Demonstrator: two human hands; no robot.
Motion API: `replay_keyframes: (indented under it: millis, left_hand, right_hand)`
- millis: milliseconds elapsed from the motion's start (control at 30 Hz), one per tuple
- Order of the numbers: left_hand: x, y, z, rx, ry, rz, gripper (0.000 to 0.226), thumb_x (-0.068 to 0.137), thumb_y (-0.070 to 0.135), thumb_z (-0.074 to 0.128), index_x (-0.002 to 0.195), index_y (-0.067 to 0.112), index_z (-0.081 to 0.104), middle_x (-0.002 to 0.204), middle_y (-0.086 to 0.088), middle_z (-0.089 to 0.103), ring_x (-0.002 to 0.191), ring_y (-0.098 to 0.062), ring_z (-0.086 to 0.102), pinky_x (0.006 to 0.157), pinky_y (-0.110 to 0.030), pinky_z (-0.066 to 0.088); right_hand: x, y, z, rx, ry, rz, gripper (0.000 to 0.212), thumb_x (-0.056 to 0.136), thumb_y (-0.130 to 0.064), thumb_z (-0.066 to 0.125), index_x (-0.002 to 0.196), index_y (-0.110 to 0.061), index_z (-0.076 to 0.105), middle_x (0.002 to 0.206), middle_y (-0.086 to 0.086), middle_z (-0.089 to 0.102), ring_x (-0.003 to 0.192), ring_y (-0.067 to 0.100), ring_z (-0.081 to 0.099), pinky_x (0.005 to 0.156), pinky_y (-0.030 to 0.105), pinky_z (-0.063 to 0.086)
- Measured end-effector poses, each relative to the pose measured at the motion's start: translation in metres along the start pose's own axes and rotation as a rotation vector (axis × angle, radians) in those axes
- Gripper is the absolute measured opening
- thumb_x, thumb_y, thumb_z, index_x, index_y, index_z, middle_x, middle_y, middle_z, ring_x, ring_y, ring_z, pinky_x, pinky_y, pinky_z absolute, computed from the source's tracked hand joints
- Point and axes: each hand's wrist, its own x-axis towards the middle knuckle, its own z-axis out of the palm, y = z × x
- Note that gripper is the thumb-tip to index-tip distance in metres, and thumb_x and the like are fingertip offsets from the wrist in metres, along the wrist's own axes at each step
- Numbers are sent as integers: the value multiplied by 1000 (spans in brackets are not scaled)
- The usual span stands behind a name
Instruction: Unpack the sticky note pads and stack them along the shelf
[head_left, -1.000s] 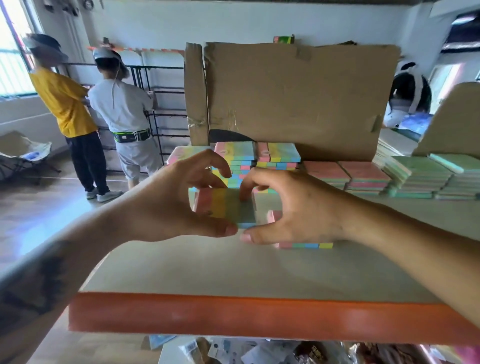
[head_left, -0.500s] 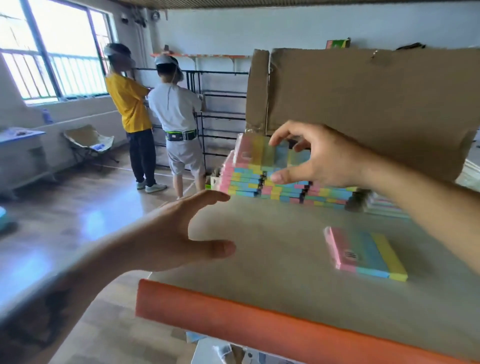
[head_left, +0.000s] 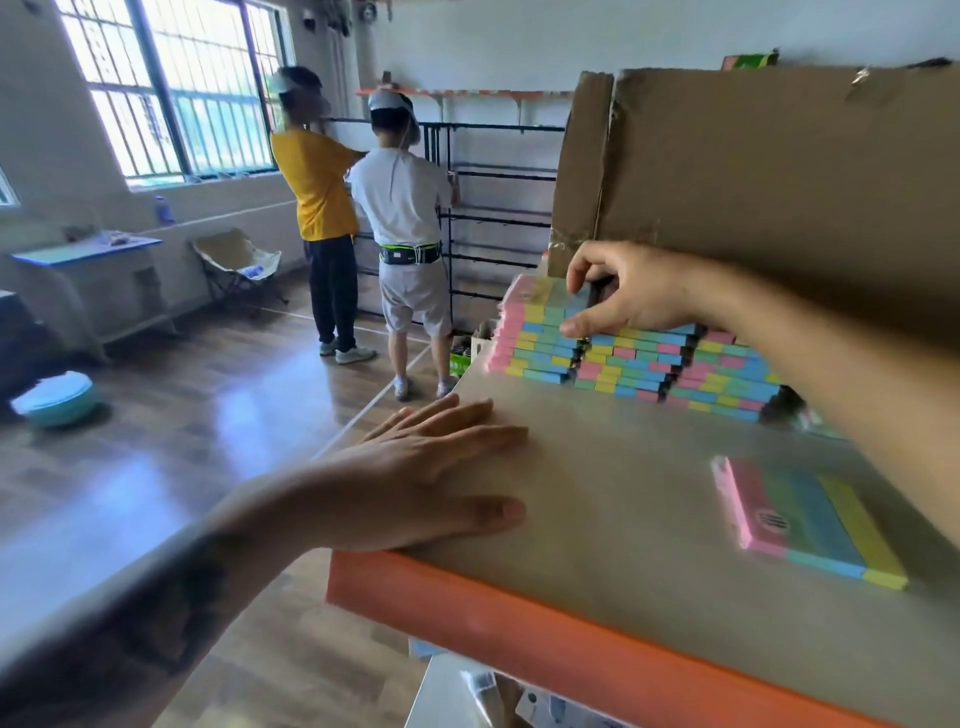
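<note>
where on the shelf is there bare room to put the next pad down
Bare shelf lies between the left hand, the lone pad and the stacks. It is crowded along the cardboard, where the right hand holds the top pad.

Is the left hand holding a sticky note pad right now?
No, the left hand lies flat with straight fingers on the bare shelf, while the right hand pinches the pad atop the stack.

Stockroom or workroom: orange-edged shelf (head_left: 519, 618), cardboard sheet (head_left: 779, 197), black racks (head_left: 493, 218), wood floor (head_left: 182, 415).
</note>
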Motion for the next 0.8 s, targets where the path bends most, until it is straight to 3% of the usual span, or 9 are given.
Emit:
replay_keyframes:
  millis: [133, 233, 300, 400, 533, 700, 800]
  left_hand:
    - [4, -11, 13, -3, 52, -36, 74, 95, 67, 41, 157, 49, 5, 146, 34, -10, 133, 16, -13, 103, -6, -13]
    - [13, -23, 22, -31, 154, 0, 79, 66, 102, 19, 140, 78, 4, 162, 33, -4, 146, 10, -15, 124, -32, -11]
    - [16, -26, 24, -41, 170, 2, 80, 56, 108, 15, 132, 83, 7, 163, 34, 4, 152, 4, -8, 127, -40, -6]
    - [26, -13, 18, -34, 182, 19, 82, 58, 106, 24, 135, 80, 15, 158, 38, 13, 152, 0, 2, 127, -39, 2]
    - [41, 16, 11, 22, 174, 72, 89, 63, 103, 24, 145, 70, 13, 159, 34, 18, 151, -3, 10, 127, -46, 12]
    - [64, 50, 10, -3, 145, 162, 97, 57, 106, 23, 146, 67, 14, 161, 30, 21, 150, -5, 17, 124, -43, 21]
    - [71, 66, 8, -28, 134, 200, 95, 58, 105, 28, 144, 68, 15, 160, 30, 24, 148, -5, 22, 122, -42, 25]
  right_hand:
    - [-3, -5, -3, -64, -26, 4, 43, 80, -44, 85, 110, -35, 55, 132, -7, 52, 93, 6, 55, 88, 32, 44]
    - [-22, -8, -6, -108, 37, -5, 47, 79, -49, 84, 116, -36, 57, 131, -7, 57, 111, 16, 58, 98, 39, 49]
    - [-44, -11, -7, -187, 128, -45, 49, 76, -58, 80, 115, -40, 57, 126, -12, 58, 117, 19, 55, 103, 45, 46]
    - [-94, -10, -8, -265, 184, -69, 48, 71, -70, 69, 111, -44, 58, 130, -17, 57, 124, 20, 49, 108, 51, 39]
    - [-156, 5, -6, -304, 129, -35, 53, 69, -81, 56, 111, -48, 57, 127, -23, 56, 120, 11, 51, 105, 44, 44]
    - [-209, 41, 6, -197, -8, 115, 59, 70, -79, 71, 119, -51, 54, 128, -25, 55, 120, 4, 52, 103, 33, 45]
    - [-227, 54, 13, -80, -51, 182, 65, 71, -67, 81, 125, -45, 53, 125, -23, 58, 114, 5, 57, 102, 35, 47]
